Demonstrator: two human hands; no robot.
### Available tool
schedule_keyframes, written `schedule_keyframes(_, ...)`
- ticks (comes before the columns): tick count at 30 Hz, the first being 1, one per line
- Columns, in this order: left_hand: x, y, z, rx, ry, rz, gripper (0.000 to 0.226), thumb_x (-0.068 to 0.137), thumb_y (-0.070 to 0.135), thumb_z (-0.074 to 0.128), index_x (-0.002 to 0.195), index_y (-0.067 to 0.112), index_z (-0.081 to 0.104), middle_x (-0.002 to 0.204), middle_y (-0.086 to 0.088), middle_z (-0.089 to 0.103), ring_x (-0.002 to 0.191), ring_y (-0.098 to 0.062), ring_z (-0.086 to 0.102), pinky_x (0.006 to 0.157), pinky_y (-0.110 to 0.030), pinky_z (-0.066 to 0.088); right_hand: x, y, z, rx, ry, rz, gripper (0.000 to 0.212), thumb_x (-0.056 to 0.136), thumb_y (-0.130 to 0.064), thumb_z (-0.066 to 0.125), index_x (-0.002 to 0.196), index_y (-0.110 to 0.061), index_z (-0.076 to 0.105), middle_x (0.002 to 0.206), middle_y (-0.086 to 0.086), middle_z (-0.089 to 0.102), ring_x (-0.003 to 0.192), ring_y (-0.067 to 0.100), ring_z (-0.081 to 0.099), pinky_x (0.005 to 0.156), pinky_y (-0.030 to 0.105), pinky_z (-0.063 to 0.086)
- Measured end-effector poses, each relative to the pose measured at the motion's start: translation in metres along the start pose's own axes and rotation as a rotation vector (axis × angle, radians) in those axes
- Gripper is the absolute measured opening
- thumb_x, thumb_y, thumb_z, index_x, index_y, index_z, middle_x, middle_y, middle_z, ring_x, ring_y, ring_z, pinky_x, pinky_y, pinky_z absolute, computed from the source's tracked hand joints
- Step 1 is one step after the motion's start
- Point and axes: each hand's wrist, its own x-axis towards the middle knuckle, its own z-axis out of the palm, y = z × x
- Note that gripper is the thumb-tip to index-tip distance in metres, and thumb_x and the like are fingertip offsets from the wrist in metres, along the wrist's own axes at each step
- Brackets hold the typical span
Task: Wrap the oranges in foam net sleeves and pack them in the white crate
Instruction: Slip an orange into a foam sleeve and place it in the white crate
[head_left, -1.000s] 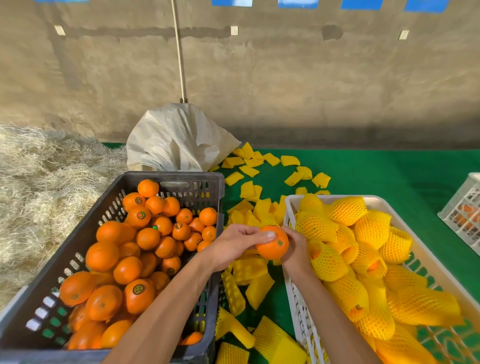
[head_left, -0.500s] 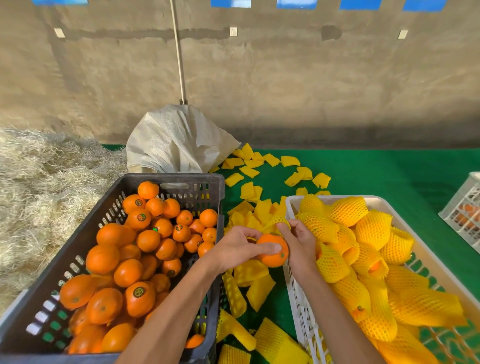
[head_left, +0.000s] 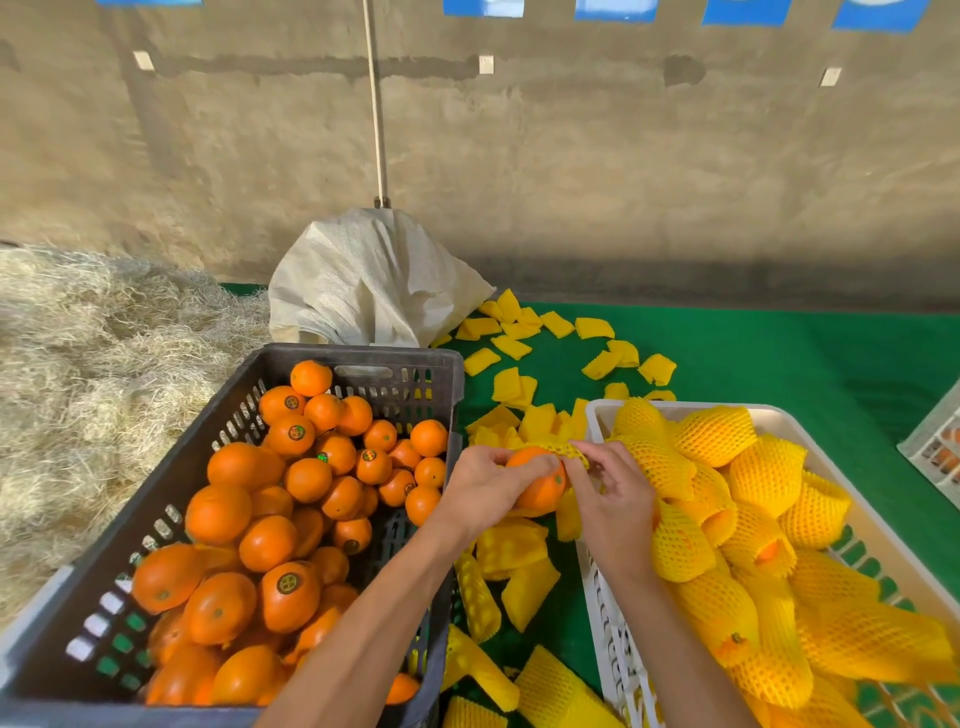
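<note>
Wall (head_left: 571, 171): bare, rough, tan-grey, filling the upper half; a dark stain band along its foot; blue patches at the top edge; a thin pale pole (head_left: 376, 104) standing upright against it.
Floor cover (head_left: 779, 374): green mat, spread from the foot of the wall to the lower edge, under both crates.
Straw (head_left: 88, 384): pale heap on the left, reaching the dark crate's side.
Dark crate (head_left: 363, 358): grey slotted plastic, lower left, heaped with bare oranges (head_left: 270, 499), several with round stickers.
White crate (head_left: 602, 613): slotted plastic, lower right, part-filled with wrapped oranges (head_left: 727, 499) in yellow net.
Sack (head_left: 374, 280): off-white woven cloth, slumped at the pole's base, just behind the dark crate.
Second white crate (head_left: 935, 447): cut off by the right edge, well apart from the work.
Loose sleeves (head_left: 519, 556): flat yellow foam nets, strewn on the mat between the two crates and back toward the sack.
Left hand (head_left: 483, 493): fingers curled round the held orange from the left.
Right hand (head_left: 613, 493): fingertips pinching the edge of a sleeve at the fruit's top right.
Held orange (head_left: 540, 483): between the two crates, above the mat, beside the white crate's near-left rim.
Held sleeve (head_left: 563, 451): yellow net, stretched across the top of the held orange only.
</note>
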Motion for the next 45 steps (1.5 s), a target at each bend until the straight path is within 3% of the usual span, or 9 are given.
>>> schedule_keyframes(8,0.000,-0.001,0.007,-0.155,0.215,0.030,0.050,0.078,0.068,0.076,0.099,0.023,0.079,0.091,0.007,0.077,0.087,-0.015,0.074,0.070,-0.025,0.061,-0.003,-0.011,0.007,-0.116,-0.018,-0.090,0.012,0.093,-0.019,0.074,0.104,-0.020,0.072,0.100,-0.010,0.063,0.094,0.009,0.063,0.076,0.020,0.055)
schedule_keyframes(13,-0.001,-0.003,0.001,-0.211,-0.012,0.039,0.072,0.073,0.070,0.079,0.129,0.027,0.069,0.119,0.007,0.073,0.109,-0.016,0.070,0.095,-0.036,0.059,-0.002,-0.014,0.011,0.005,-0.011,0.084,0.020,0.101,-0.034,0.058,0.119,-0.027,0.064,0.125,-0.009,0.058,0.122,0.011,0.056,0.095,0.026,0.054)
schedule_keyframes(17,-0.003,-0.004,0.000,-0.168,-0.143,0.039,0.064,0.078,0.042,0.087,0.136,0.026,0.063,0.126,0.004,0.070,0.116,-0.019,0.067,0.105,-0.044,0.053,-0.001,-0.007,0.006,0.067,-0.012,0.220,0.025,0.104,-0.034,0.055,0.126,-0.025,0.063,0.129,-0.010,0.063,0.121,0.011,0.060,0.097,0.040,0.057)
schedule_keyframes(23,-0.006,-0.001,0.009,-0.090,0.091,0.111,0.072,0.065,0.058,0.091,0.125,0.035,0.062,0.119,0.019,0.064,0.106,-0.004,0.063,0.075,-0.014,0.050,0.000,-0.002,0.006,-0.027,-0.004,0.203,0.020,0.106,-0.025,0.053,0.123,-0.032,0.059,0.122,-0.009,0.065,0.115,0.007,0.062,0.095,0.035,0.057)
schedule_keyframes(30,-0.010,-0.006,0.012,-0.059,0.135,0.145,0.092,0.062,0.059,0.093,0.127,0.040,0.030,0.116,0.016,0.046,0.102,-0.005,0.056,0.063,-0.011,0.049,-0.002,0.001,0.007,-0.087,-0.105,0.243,0.035,0.101,-0.007,0.059,0.130,-0.028,0.060,0.130,-0.006,0.064,0.122,0.012,0.060,0.101,0.042,0.055)
schedule_keyframes(35,-0.004,-0.003,0.005,-0.128,-0.006,0.150,0.066,0.069,0.052,0.091,0.125,0.037,0.060,0.121,0.008,0.063,0.107,-0.018,0.066,0.083,-0.028,0.059,-0.003,-0.001,0.008,0.113,-0.246,0.349,0.041,0.096,-0.028,0.069,0.124,-0.054,0.057,0.133,-0.013,0.063,0.121,0.007,0.061,0.095,0.029,0.057)
schedule_keyframes(37,-0.003,-0.003,0.003,-0.184,-0.008,0.141,0.062,0.069,0.054,0.091,0.121,0.040,0.061,0.121,0.008,0.064,0.107,-0.016,0.067,0.088,-0.033,0.061,-0.003,0.000,0.009,0.114,-0.291,0.376,0.038,0.093,-0.043,0.067,0.130,-0.047,0.060,0.128,-0.014,0.067,0.117,0.007,0.064,0.094,0.035,0.059)
schedule_keyframes(42,-0.005,-0.002,0.006,-0.224,0.036,0.184,0.055,0.064,0.058,0.092,0.109,0.048,0.062,0.109,0.019,0.065,0.095,-0.005,0.070,0.069,-0.019,0.057,-0.004,0.001,0.009,0.198,-0.354,0.426,0.022,0.100,-0.032,0.065,0.121,-0.034,0.068,0.111,-0.008,0.076,0.099,0.016,0.075,0.086,0.046,0.063)
schedule_keyframes(45,-0.005,0.000,0.007,-0.267,0.126,0.168,0.054,0.059,0.064,0.092,0.103,0.049,0.064,0.106,0.017,0.068,0.093,-0.006,0.071,0.069,-0.018,0.056,-0.005,-0.006,0.007,0.123,-0.435,0.400,0.007,0.090,-0.043,0.067,0.095,-0.039,0.070,0.081,0.000,0.076,0.073,0.015,0.073,0.075,0.044,0.063)
